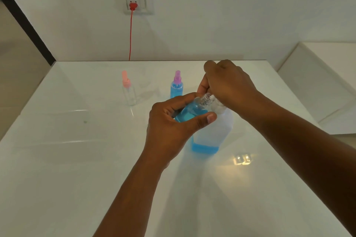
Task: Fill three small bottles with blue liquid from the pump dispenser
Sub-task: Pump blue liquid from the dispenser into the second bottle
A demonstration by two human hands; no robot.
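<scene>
Glossy white tabletop carries a translucent pump dispenser with a shallow layer of blue liquid at its base. Right hand arches over its top, fingers curled down onto the pump head. Left hand grips a small clear uncapped bottle, tilted, part-filled blue, its neck at the spout. Behind stand a purple-capped blue-filled spray bottle and a pink-capped clear spray bottle.

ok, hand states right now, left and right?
Left hand: holding the open small bottle, tilted at the pump.
Right hand: curled on the dispenser pump head; grip itself hidden.
</scene>
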